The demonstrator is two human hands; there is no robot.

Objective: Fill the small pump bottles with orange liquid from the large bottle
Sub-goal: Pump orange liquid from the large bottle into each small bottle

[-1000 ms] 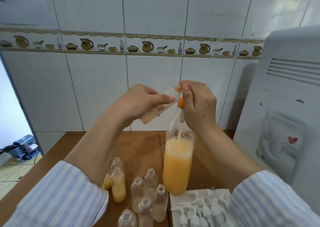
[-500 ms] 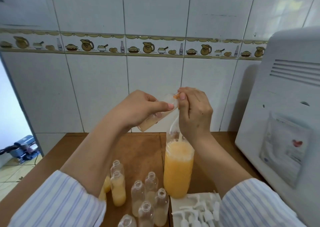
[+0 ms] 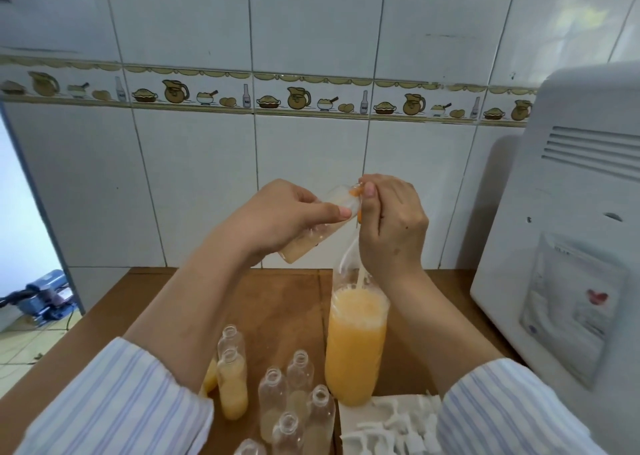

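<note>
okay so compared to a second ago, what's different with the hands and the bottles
Very little. The left hand keeps holding the tilted small bottle, and the right hand stays pinched on the orange piece at its mouth, above the large bottle. Both hands sit slightly lower in the picture, which may be only the camera tilting. The small bottles on the table have not moved.

Tilted small bottle (image 3: pixel 313 238) above large bottle (image 3: pixel 355 347) — orange, upright

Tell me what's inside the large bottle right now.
The large bottle holds orange liquid, foamy on top, with a pale tube dipping in. Its neck is covered by the right hand.
</note>
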